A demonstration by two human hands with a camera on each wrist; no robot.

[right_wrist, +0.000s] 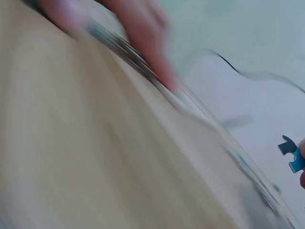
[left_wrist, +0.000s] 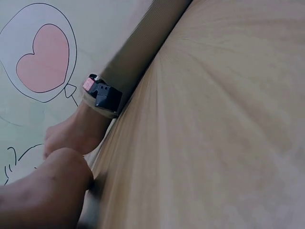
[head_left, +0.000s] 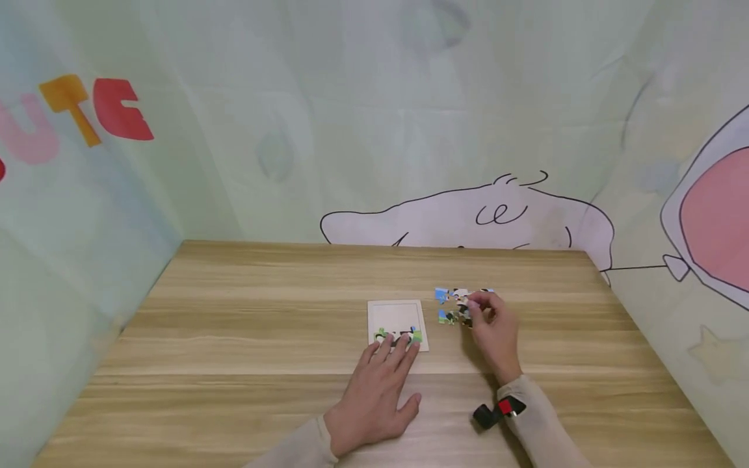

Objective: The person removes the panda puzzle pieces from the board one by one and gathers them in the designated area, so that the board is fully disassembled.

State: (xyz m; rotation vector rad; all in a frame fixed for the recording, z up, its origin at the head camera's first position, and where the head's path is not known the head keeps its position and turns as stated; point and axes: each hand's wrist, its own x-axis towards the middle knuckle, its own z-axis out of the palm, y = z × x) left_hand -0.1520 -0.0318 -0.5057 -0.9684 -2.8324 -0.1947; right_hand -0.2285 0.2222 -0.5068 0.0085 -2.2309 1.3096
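Note:
A pale puzzle tray (head_left: 394, 315) lies on the table, with joined panda-picture pieces (head_left: 415, 337) along its near side. My left hand (head_left: 377, 396) rests with its fingers spread over those pieces and the tray's near edge. To the right of the tray, my right hand (head_left: 494, 328) is among loose jigsaw pieces (head_left: 443, 296). Its thumb and fingers pinch a blue and dark jigsaw piece (right_wrist: 296, 160), seen raised at the edge of the right wrist view. That hand covers part of the loose pieces. In the left wrist view, the left hand (left_wrist: 47, 191) hides the tray.
The wooden table (head_left: 263, 312) meets a printed cloth wall (head_left: 251, 130) at the back and sides. A black wrist camera (head_left: 494, 413) is strapped on the right sleeve. The right wrist view is blurred.

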